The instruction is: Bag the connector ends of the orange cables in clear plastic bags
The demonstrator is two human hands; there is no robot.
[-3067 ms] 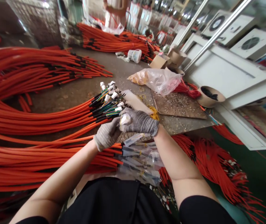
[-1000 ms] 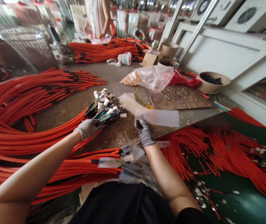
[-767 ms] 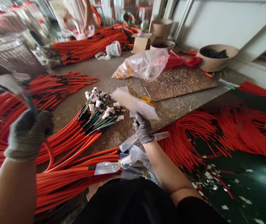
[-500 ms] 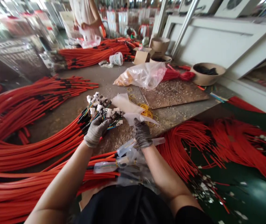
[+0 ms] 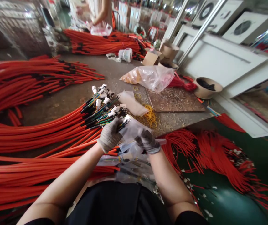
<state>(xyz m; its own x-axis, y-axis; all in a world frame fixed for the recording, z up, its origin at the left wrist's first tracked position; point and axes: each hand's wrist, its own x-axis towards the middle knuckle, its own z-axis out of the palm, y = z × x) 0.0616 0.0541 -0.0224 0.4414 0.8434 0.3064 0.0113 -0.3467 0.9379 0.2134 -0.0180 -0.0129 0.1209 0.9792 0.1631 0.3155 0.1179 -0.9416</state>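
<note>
Left hand (image 5: 110,137), gloved: fingers curled in close around a few wires (image 5: 124,124), their dark tips poking past the thumb. Right hand (image 5: 148,141), gloved too: fingers bent in, pinching a clear sleeve (image 5: 132,130). Sleeve spans the gap between the hands, over the tabletop (image 5: 51,106) toward its near edge; wire tips meet it (inside or just against it, cannot tell). Just beyond the left hand, white plugs (image 5: 106,100) on the ends of orange cables (image 5: 42,128), which run to the left. Past the sleeve, flat sheets (image 5: 134,105), then yellow bands (image 5: 151,117). Board (image 5: 176,101) by the right edge, plastic bag (image 5: 154,76) behind it. Co-worker (image 5: 100,15) at the far edge.
</note>
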